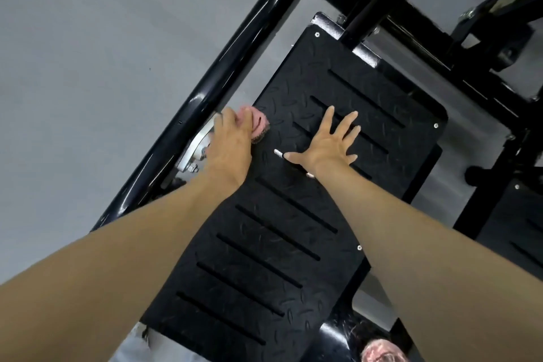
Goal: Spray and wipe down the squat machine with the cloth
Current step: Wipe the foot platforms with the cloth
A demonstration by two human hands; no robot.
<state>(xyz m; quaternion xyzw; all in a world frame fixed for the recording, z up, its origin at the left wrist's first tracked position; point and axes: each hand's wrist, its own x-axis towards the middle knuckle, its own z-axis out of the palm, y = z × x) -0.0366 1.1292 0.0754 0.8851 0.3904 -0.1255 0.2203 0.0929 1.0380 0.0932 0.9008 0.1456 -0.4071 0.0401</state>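
Two hands on footplate [293,244]: left hand [229,141] grips the bunched cloth [258,125], judged soft and limp, at 9 o'clock; right hand [329,147] flat, fingers spread.

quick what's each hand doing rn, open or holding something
left hand: holds the cloth at the plate edge.
right hand: open, fingers spread flat on the plate.

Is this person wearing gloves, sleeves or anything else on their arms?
No gloves: the left hand and right hand are both bare. The left forearm and right forearm are bare too, no sleeve in view. No ring or watch shows; a small pale spot by the right wrist is unclear.
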